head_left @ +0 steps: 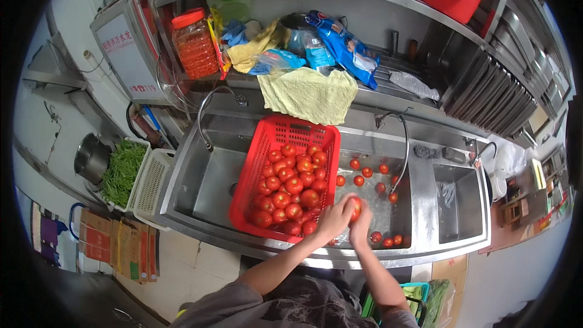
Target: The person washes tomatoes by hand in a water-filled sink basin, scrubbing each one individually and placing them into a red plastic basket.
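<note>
Both hands meet over the middle sink basin (388, 209), with a red tomato (356, 208) between them. My left hand (334, 217) wraps the tomato from the left, and my right hand (362, 226) closes round it from the right. Several loose tomatoes (367, 172) lie in the basin, which seems to hold shallow water. Just left of my hands, a red plastic basket (248, 191) rests across the sink and is heaped with tomatoes (294, 185). Parts of the held tomato are hidden by my fingers.
Curved faucets (405, 146) reach over the basins. A yellow cloth (310, 94) hangs from the shelf, beside a red-lidded jar (193, 42) and a blue bag (346, 48). Green vegetables (124, 170) fill a crate at left; flattened cardboard (124, 246) stands below. A steel basin (206, 173) adjoins the basket.
</note>
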### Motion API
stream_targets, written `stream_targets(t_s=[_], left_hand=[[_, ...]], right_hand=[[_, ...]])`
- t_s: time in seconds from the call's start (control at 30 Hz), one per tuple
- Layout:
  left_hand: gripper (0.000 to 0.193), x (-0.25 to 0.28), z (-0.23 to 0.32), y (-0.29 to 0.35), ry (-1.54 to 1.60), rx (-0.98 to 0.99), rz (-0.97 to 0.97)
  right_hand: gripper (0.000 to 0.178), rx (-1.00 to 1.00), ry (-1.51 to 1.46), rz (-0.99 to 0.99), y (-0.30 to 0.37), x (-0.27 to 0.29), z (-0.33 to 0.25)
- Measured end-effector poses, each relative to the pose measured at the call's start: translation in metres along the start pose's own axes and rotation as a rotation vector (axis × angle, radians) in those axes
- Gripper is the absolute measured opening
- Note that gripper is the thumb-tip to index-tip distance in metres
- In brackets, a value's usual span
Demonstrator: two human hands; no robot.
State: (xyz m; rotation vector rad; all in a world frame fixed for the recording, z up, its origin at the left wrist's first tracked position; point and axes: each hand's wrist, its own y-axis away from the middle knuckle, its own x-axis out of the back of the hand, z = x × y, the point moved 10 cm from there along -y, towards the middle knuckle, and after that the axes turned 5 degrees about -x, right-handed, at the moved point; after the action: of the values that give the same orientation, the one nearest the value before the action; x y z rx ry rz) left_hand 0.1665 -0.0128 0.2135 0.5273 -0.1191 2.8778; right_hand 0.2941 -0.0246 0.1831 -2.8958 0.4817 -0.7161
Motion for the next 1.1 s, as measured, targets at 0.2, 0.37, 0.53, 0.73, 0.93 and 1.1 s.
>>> stream_targets(t_s=[0.2, 0.37, 0.53, 0.73, 0.93, 1.1], left_hand=[[0.037, -0.01, 0.014, 0.031, 0.278, -0.228, 0.034], [0.039, -0.028, 0.007, 0.036, 0.244, -0.275, 0.171], [0.037, -0.085, -0.016, 0.031, 0.031, 0.133, 0.006], [0.039, -0.129, -0.073, 0.082, 0.203, 0.093, 0.187], [0.043, -0.127, -0.079, 0.127, 0.321, 0.148, 0.271], [0.047, -0.087, -0.101, 0.152, 0.206, 0.255, 0.36]], right_hand=[[0.034, 0.087, -0.103, 0.014, 0.032, 0.036, -0.062], [0.026, 0.076, 0.155, -0.187, 0.027, 0.054, -0.056], [0.033, -0.363, -0.061, -0.378, 0.022, 0.057, 0.054], [0.035, -0.303, -0.107, -0.483, 0.061, 0.077, 0.071], [0.029, -0.403, -0.193, -0.535, 0.09, 0.052, 0.089], [0.025, -0.279, -0.172, -0.694, 0.1, 0.019, 0.086]])
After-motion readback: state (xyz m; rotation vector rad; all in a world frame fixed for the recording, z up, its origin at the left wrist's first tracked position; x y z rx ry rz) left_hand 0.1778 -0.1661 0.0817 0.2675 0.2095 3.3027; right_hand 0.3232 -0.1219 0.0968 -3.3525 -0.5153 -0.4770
